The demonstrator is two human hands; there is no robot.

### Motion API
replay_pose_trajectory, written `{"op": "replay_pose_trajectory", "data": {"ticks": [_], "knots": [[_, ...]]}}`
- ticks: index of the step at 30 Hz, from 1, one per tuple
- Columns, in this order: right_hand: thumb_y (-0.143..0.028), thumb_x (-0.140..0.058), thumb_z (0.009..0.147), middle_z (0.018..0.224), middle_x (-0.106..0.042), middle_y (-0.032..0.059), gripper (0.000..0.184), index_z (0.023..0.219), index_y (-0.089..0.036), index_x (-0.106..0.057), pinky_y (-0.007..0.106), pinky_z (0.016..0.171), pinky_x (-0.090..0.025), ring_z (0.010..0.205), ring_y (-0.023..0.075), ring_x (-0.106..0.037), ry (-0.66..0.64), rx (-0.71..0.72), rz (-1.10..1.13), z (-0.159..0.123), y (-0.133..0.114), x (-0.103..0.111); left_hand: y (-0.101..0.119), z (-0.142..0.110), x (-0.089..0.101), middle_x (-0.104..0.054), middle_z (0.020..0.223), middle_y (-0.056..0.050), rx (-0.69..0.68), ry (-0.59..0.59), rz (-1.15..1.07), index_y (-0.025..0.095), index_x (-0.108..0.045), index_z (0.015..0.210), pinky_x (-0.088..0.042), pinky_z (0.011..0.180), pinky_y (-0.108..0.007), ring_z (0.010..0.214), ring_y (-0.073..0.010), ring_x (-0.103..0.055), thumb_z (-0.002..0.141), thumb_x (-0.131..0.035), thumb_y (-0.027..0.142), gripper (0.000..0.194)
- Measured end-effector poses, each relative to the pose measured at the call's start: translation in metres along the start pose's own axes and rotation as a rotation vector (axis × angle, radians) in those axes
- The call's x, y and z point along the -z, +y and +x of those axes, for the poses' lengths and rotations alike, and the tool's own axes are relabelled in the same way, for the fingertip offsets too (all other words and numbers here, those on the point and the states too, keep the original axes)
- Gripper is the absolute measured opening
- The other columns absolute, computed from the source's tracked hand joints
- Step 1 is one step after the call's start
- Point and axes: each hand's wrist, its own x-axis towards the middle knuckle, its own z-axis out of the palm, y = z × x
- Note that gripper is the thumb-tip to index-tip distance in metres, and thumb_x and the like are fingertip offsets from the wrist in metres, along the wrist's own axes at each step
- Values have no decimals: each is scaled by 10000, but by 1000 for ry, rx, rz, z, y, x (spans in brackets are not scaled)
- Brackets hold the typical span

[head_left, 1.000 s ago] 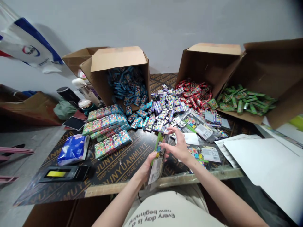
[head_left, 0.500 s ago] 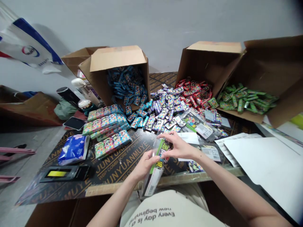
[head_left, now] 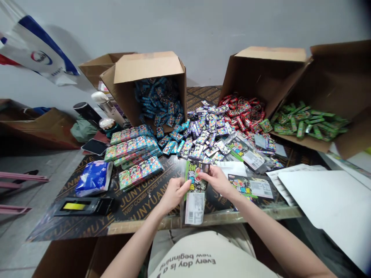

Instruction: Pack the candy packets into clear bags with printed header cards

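Above the table's front edge, both hands hold a printed plastic pouch, black and green with a white label at its lower end. My left hand grips its left side, thumb on the front. My right hand pinches the right side near the top, thumb also across the front. Beyond the hands spreads a pile of small purple packets. Two similar pouches lie to the right: one pouch beside the pile, another pouch nearer the edge.
Cardboard boxes hold blue packets, red packets and green packets. Stacked packet strips lie left, near a blue tissue pack, a black case and a phone. White paper sheets cover the right side.
The pouch has turned from tilted and edge-on to nearly upright, its printed front facing me. My right hand has shifted from its top to its right side. The view has moved slightly.
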Motion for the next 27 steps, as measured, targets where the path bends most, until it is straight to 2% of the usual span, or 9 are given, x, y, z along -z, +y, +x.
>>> {"op": "replay_pose_trajectory", "data": {"ticks": [3, 6, 9, 13, 15, 17, 20, 23, 27], "knots": [[-351, -704, 654, 780, -655, -6, 407, 1024, -219, -594, 229, 554, -459, 659, 135, -584, -196, -139, 154, -6, 5, -1, -4, 6, 4, -434, 507, 31, 22, 110, -58, 139, -499, 539, -302, 488, -208, 489, -84, -369, 798, -485, 462, 415], [-334, -759, 585, 759, -659, -7, 460, 993, -190, -603, 260, 598, -482, 637, 140, -602, -346, -227, 216, -14, 21, -2, -9, 10, 7, -546, 578, 2, 64, 176, -149, 126, -566, 619, -372, 528, -218, 531, -112, -470, 783, -506, 474, 390], [-354, -747, 600, 725, -656, -5, 385, 909, -163, -620, 300, 636, -491, 621, 152, -606, -231, -202, 152, -17, 34, 0, -13, 9, 3, -645, 754, -32, 67, 106, -261, 126, -617, 811, -443, 622, -244, 657, -155, -571, 724, -610, 421, 308], [-366, -738, 614, 858, -663, 8, 524, 1083, -224, -552, 341, 751, -483, 781, 184, -618, -103, -133, 140, -10, 28, 4, -20, -1, -9, -664, 941, -68, 58, -62, -411, 147, -587, 1021, -476, 763, -323, 823, -205, -609, 722, -630, 342, 360], [-424, -679, 678, 905, -661, 14, 513, 1132, -250, -517, 320, 766, -469, 846, 181, -604, 89, -73, 157, -4, 17, 2, -23, -5, -17, -661, 981, -75, 54, -127, -422, 154, -605, 1021, -462, 818, -349, 878, -228, -605, 719, -634, 320, 346], [-501, -579, 746, 849, -667, 29, 394, 1032, -229, -571, 297, 708, -465, 816, 184, -598, 292, -47, 171, 1, 8, -3, -23, -8, -27, -659, 1006, -80, 59, -167, -432, 161, -625, 1008, -451, 844, -356, 913, -244, -601, 693, -661, 294, 343], [-563, -495, 774, 727, -657, 39, 386, 730, -198, -614, 288, 650, -452, 707, 182, -588, 494, -3, 189, 5, 2, -15, -12, -7, -43, -627, 1111, -72, 59, -41, -591, 192, -580, 1105, -415, 909, -348, 1029, -242, -566, 682, -678, 282, 444], [-559, -407, 814, 682, -645, 23, 440, 640, -209, -610, 300, 691, -446, 672, 174, -586, 550, 51, 196, 2, 2, -28, 7, -1, -53, -623, 1137, -71, 126, 172, -877, 175, -562, 1139, -396, 940, -345, 1096, -234, -538, 759, -574, 422, 453], [-403, -431, 806, 666, -635, 9, 323, 627, -216, -624, 296, 701, -437, 686, 173, -573, 548, 85, 160, -6, 1, -33, 20, 9, -53, -706, 871, -111, 296, 182, -1060, 82, -670, 934, -445, 863, -385, 946, -267, -620, 782, -466, 532, 517]]}}
